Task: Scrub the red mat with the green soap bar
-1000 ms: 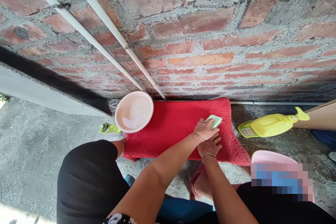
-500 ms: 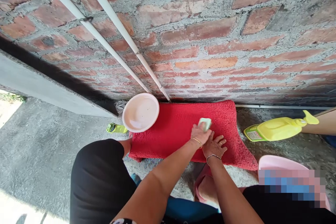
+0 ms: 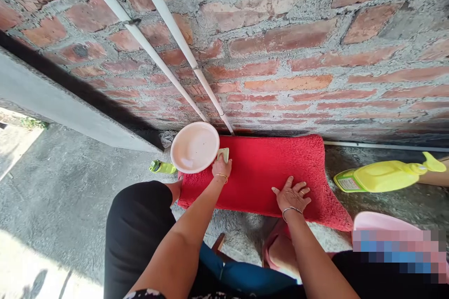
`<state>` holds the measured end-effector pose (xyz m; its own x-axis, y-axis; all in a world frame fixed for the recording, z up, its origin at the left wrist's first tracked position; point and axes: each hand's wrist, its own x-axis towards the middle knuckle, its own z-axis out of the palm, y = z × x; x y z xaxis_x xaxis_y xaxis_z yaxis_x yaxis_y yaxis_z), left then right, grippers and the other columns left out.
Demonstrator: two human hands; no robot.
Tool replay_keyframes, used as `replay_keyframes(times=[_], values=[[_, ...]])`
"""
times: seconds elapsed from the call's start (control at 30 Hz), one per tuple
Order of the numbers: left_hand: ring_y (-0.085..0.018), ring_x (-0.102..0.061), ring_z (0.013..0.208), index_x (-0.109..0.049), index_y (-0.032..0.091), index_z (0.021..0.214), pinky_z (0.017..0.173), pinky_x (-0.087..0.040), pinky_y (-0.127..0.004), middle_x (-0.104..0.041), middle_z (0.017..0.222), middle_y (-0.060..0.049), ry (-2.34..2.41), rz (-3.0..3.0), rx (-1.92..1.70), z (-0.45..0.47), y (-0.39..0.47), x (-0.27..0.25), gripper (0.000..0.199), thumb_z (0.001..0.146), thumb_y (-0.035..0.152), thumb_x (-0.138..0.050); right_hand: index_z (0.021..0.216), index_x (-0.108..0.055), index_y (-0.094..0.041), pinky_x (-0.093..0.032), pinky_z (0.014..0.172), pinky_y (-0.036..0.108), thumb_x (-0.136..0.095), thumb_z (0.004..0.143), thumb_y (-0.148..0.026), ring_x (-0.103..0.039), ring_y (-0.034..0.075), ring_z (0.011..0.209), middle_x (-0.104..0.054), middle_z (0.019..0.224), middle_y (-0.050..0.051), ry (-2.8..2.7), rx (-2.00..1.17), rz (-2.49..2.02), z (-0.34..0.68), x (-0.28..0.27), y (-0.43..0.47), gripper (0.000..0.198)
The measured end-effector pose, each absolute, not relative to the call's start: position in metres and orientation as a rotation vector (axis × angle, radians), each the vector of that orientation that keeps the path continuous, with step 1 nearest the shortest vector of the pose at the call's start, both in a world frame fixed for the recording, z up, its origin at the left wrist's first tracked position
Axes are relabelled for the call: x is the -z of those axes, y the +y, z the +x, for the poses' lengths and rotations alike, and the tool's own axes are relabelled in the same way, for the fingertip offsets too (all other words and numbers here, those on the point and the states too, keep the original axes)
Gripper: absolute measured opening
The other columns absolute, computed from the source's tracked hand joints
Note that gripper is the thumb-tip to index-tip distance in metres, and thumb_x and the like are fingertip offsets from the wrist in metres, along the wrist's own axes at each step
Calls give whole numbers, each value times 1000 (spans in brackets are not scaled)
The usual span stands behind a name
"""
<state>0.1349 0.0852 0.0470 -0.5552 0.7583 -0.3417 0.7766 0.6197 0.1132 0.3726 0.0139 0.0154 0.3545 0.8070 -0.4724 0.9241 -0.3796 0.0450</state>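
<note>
While left hand (image 3: 221,167) grips brush (image 3: 223,152) pointing wallward | right hand (image 3: 292,196) splayed | red cloth (image 3: 254,182) lengthwise along wall (image 3: 287,82)

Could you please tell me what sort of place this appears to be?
It looks like a rough, partly open spot beside a building, perhaps a yard or porch: there is an unplastered brick wall with white pipes running down it, and bare concrete floor sunlit at one corner.

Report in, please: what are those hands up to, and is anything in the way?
Left hand gripping pale brush. Right hand spread flat on red cloth. Basin close beside brush, possibly crowding it.
</note>
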Motion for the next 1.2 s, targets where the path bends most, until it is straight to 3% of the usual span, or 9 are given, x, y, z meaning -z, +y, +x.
replay_keyframes(times=[0.2,0.47,0.63,0.83,1.0,1.2], values=[[-29,-57,112,-37,27,145,88,-47,-37,-52,127,-16,2425,1236,67,199,84,-38,67,86,55,-50,153,-23,-13,-33,99,60,-44,89,-60,-22,46,140,-16,152,32,1544,524,2313,372,-14,14,82],[-27,-53,116,-41,38,142,97,-43,-37,-51,132,-7,1709,1663,68,305,83,-46,67,81,64,-51,153,-27,-14,-34,98,61,-33,96,-45,-25,42,141,-18,153,31,1548,518,2372,371,-14,14,65],[-29,-50,118,-35,34,146,98,-41,-41,-50,134,-11,1997,1556,16,322,118,-58,63,88,59,-41,154,-23,-13,-32,99,63,-44,91,-55,-23,44,141,-15,153,33,1558,562,2343,371,-16,16,78],[-30,-48,118,-38,34,144,94,-43,-40,-47,136,-11,1761,1673,151,375,110,-60,66,82,53,-52,152,-29,-8,-32,102,61,-36,94,-34,-20,41,143,-18,155,28,1536,747,2288,379,-23,20,63],[-28,-51,116,-40,36,143,97,-42,-39,-49,134,-9,1746,1639,55,382,114,-61,63,85,60,-46,150,-31,-5,-31,102,61,-28,94,-25,-17,42,144,-16,156,27,1525,763,2303,379,-24,20,59],[-31,-48,119,-39,31,144,94,-42,-43,-47,136,-14,1927,1648,143,384,124,-61,62,86,52,-47,150,-32,-8,-32,100,62,-32,94,-27,-21,42,143,-17,155,29,1551,735,2348,379,-18,20,59]])
